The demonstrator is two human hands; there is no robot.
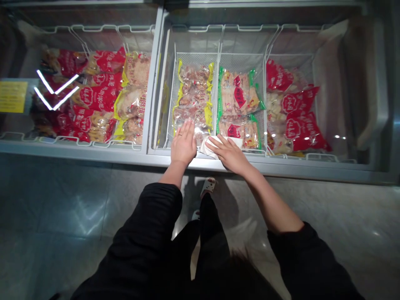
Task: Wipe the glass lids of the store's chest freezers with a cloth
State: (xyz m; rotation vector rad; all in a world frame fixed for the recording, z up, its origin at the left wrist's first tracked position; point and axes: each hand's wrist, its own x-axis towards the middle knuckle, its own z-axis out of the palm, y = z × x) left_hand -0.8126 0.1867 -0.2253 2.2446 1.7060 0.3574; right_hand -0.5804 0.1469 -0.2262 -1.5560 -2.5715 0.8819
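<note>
My left hand (183,143) lies flat on the glass lid (193,37) of a chest freezer, near its front edge, fingers stretched out and holding nothing. Just to its right, my right hand (230,153) holds a folded white cloth (205,148) against the glass, fingers laid over it. The cloth reaches the freezer's front rim (262,164). Under the glass, below my left hand, are clear bags with yellow edges (192,91). Green-edged bags (239,96) lie in the basket below the cloth.
Red bags (300,131) fill the right-hand basket. More red bags (93,96) lie under the left pane, beside a yellow label (13,96). A metal divider (153,79) separates the two panes. My feet in white shoes (208,185) stand on the tiled floor (62,196) close to the freezer.
</note>
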